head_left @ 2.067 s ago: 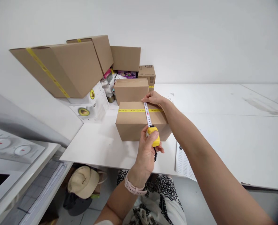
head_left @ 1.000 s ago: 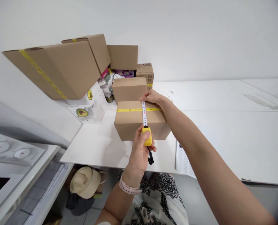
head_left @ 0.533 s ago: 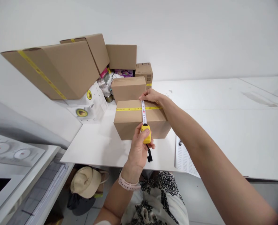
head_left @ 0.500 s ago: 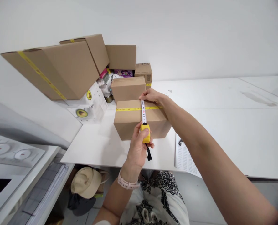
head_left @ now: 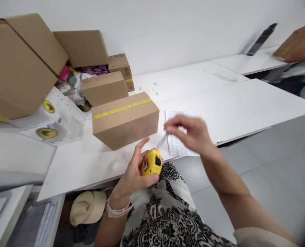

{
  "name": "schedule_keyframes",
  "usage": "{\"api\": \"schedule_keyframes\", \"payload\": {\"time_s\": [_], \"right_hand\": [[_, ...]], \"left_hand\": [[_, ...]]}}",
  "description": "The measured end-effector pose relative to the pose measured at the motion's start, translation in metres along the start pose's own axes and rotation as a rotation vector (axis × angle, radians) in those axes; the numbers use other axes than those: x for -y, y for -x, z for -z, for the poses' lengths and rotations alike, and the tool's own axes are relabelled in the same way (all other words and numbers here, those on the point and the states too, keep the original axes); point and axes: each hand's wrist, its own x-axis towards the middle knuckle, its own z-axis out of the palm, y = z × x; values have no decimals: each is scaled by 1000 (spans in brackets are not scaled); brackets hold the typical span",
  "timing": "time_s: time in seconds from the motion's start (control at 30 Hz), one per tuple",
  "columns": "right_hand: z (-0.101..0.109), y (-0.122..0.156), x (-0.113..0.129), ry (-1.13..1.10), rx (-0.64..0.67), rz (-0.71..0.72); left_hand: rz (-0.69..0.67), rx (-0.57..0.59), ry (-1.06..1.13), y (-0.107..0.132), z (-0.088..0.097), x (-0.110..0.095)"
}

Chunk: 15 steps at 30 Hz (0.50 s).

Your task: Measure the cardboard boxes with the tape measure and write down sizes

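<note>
In my left hand [head_left: 135, 171] lies a yellow tape measure [head_left: 152, 162], gripped by its case near the table's front edge. A short white length of its blade [head_left: 163, 140] sticks out, and the fingers of my right hand [head_left: 190, 132] pinch the free end, somewhat blurred. Just beyond my hands, a taped brown cardboard box [head_left: 128, 116] rests on the white table [head_left: 75, 164], touched by neither hand. Beneath my right hand is a printed sheet of paper [head_left: 175, 145], partly covered.
A smaller carton [head_left: 104, 89] and an upright box [head_left: 121, 70] stand behind. At left, big cartons [head_left: 15, 68] top white avocado-print boxes [head_left: 62, 120]. A dark bottle [head_left: 262, 39] and another person's hand [head_left: 303, 41] at a box appear far right. A beige cap [head_left: 88, 207] sits below the table.
Both hands have come off the box toward me, taking the tape measure along. Its blade is no longer laid across the box top and shows shorter. The view has turned right.
</note>
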Motion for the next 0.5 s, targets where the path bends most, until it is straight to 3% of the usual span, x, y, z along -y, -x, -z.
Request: {"api": "schedule_keyframes", "payload": {"time_s": [0.07, 0.13, 0.23, 0.33, 0.4, 0.5], "right_hand": [[-9, 64, -3, -14, -21, -72], [-18, 109, -9, 4, -145, -167], [-12, 136, -23, 7, -190, -261], [20, 122, -61, 216, -159, -282], [45, 97, -101, 608, -139, -296], [68, 53, -160, 1101, 227, -351]], "left_hand": [[97, 128, -26, -1, -11, 12], [178, 219, -43, -6, -22, 22], [246, 300, -36, -18, -36, 30], [247, 337, -157, -40, -42, 33], [207, 327, -298, -62, -43, 35], [115, 291, -454, -102, -42, 41]]}}
